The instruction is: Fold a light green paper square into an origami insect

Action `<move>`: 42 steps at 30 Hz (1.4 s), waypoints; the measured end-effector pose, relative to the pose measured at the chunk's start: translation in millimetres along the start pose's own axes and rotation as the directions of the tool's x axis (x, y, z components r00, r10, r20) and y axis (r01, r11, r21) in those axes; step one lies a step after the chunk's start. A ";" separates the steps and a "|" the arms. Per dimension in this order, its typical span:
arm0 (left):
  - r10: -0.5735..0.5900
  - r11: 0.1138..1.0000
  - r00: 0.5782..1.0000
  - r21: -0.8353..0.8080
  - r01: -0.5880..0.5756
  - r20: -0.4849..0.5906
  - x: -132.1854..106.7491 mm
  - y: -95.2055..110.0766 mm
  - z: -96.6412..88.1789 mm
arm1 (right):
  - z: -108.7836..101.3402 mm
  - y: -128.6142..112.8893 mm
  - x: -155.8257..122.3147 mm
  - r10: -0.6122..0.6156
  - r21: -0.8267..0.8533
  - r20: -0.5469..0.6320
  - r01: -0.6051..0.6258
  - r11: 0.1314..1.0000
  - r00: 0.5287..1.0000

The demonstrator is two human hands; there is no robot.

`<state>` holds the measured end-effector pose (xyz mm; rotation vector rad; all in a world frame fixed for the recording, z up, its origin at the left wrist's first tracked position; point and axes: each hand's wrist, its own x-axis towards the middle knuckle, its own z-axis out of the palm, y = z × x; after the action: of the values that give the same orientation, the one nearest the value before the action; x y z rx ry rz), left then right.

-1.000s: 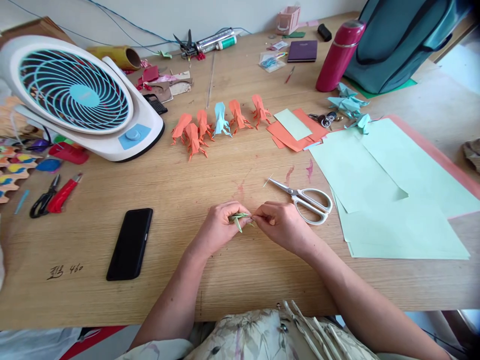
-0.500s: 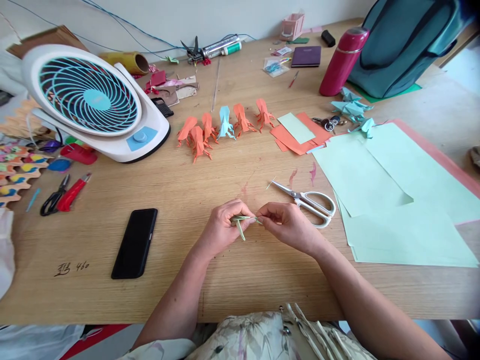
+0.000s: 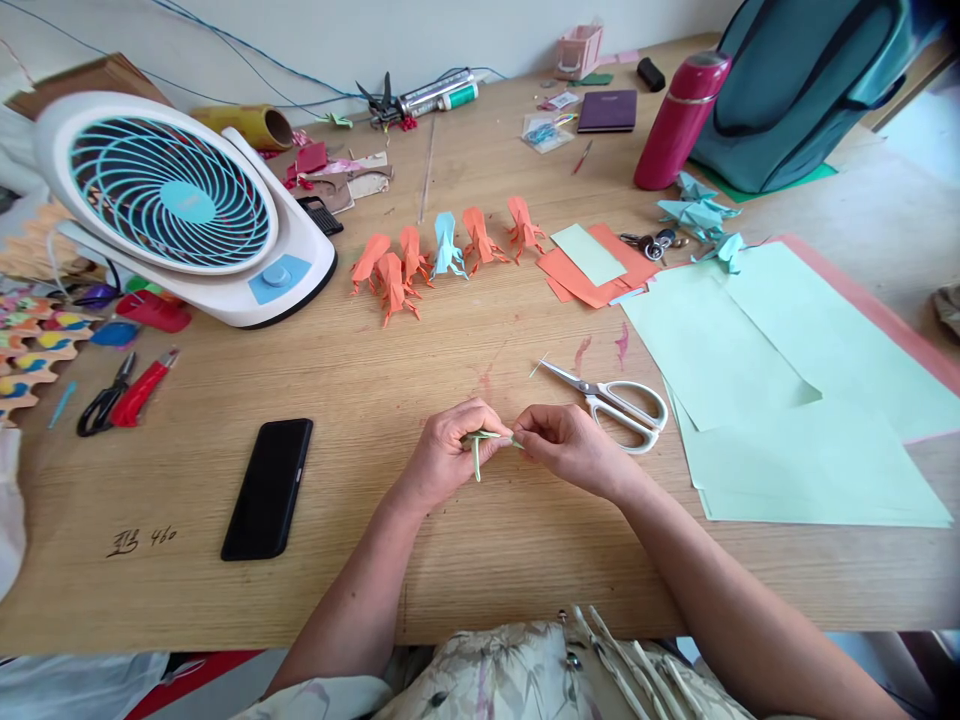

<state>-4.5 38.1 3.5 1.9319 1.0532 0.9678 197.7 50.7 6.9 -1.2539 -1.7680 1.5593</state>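
Between my hands is a small piece of folded pale green paper (image 3: pixel 476 458), with a narrow strip of it hanging down. My left hand (image 3: pixel 451 447) is closed round its body, hiding most of the folds. At the paper's right end, the thumb and forefinger of my right hand (image 3: pixel 559 445) pinch a tip. Just beyond my right hand lie white-handled scissors (image 3: pixel 611 400), blades pointing to the upper left, with a thin paper sliver at their tip. Farther back stand several orange folded-paper figures (image 3: pixel 391 285) and one light blue paper figure (image 3: pixel 448 245).
At the right spread large pale green sheets (image 3: pixel 795 450). Smaller orange paper (image 3: pixel 577 280), keys (image 3: pixel 658 245) and a magenta flask (image 3: pixel 682 120) are behind them. To the left are a black phone (image 3: pixel 268 490), a fan (image 3: pixel 187 210) and a red-handled cutter (image 3: pixel 142 390).
The hanging paper strip has swung from a slant to nearly straight down. Both hands keep their hold, and the whole view has shifted slightly.
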 end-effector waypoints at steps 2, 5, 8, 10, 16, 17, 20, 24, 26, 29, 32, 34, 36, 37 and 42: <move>0.004 1.000 1.000 0.003 -0.004 -0.011 -0.3 -0.5 1.0 | 1.8 -1.0 -0.2 0.003 -0.008 -0.020 -0.003 1.000 1.000; 0.003 0.999 1.000 0.035 -0.003 -0.004 -1.4 -1.8 1.6 | 5.3 2.0 0.9 0.030 0.013 -0.050 -0.029 0.999 0.998; -0.015 0.997 1.000 0.077 0.014 0.002 -2.3 -3.6 1.2 | 6.9 9.2 3.7 0.060 0.187 -0.068 -0.046 0.981 0.996; -0.034 0.995 0.999 0.093 0.035 -0.012 -2.2 -3.7 0.5 | 5.6 13.2 4.8 0.035 0.313 -0.041 -0.020 0.950 0.999; -0.126 0.989 0.982 0.062 0.136 -0.142 -0.2 3.9 -1.0 | 3.2 12.0 1.1 -0.189 0.325 -0.025 0.187 0.927 0.982; -0.155 0.987 0.977 0.030 0.160 -0.147 -0.3 5.2 -0.7 | 4.1 10.7 0.2 -0.215 0.287 -0.054 0.222 0.932 0.975; -0.233 0.970 0.965 -0.100 0.221 -0.125 -1.0 7.2 0.7 | 6.6 6.4 -2.0 -0.291 0.122 -0.131 0.306 0.944 0.948; -0.310 0.929 0.946 -0.242 0.281 -0.090 -2.0 6.0 2.2 | 5.5 2.3 -3.1 -0.421 -0.104 -0.174 0.409 0.907 0.890; -0.326 0.914 0.942 -0.282 0.292 -0.082 -2.2 5.2 2.7 | 3.9 2.2 -3.0 -0.493 -0.186 -0.160 0.464 0.866 0.855; -0.338 0.904 0.939 -0.300 0.304 -0.068 -2.3 5.3 3.8 | 2.5 4.3 -2.4 -0.559 -0.247 -0.131 0.519 0.818 0.819; -0.346 0.898 0.936 -0.310 0.312 -0.060 -2.1 6.4 4.8 | 3.0 6.5 -1.6 -0.603 -0.262 -0.144 0.557 0.788 0.785; -0.342 0.896 0.938 -0.321 0.306 -0.061 -1.9 7.3 5.0 | 3.9 6.7 -1.4 -0.615 -0.253 -0.171 0.569 0.782 0.770; -0.337 0.897 0.940 -0.325 0.300 -0.060 -1.8 8.2 4.9 | 4.9 6.1 -1.7 -0.615 -0.241 -0.187 0.571 0.785 0.766; -0.335 0.898 0.940 -0.322 0.300 -0.058 -1.8 8.6 4.9 | 5.3 5.6 -2.0 -0.614 -0.237 -0.190 0.571 0.786 0.766; -0.337 0.899 0.939 -0.319 0.302 -0.063 -2.1 10.5 7.4 | 6.8 4.0 -2.8 -0.625 -0.228 -0.197 0.584 0.779 0.756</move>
<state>4.6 30.4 8.5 1.4112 1.1679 0.9959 194.8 44.5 2.0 -0.7676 -1.8808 0.8529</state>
